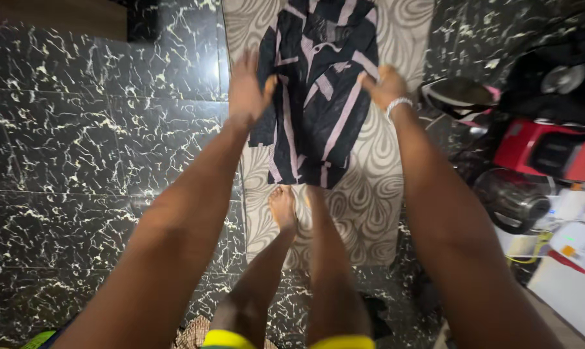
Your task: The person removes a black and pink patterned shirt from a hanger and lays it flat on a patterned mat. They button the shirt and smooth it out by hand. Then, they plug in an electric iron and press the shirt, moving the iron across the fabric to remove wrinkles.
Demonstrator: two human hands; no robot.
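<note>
Dark shirt [318, 90] with pink stripes held up over far end of patterned rug [370, 207]. Left hand [247, 90], right hand [384, 84] pinching shoulder edges. Soft, light, floppy; best gripped at shoulders.

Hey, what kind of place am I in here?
Probably a room in a home: black marble-patterned floor tiles, a beige swirl-patterned mat on them, and household appliances such as a red boxy device along one side.
</note>
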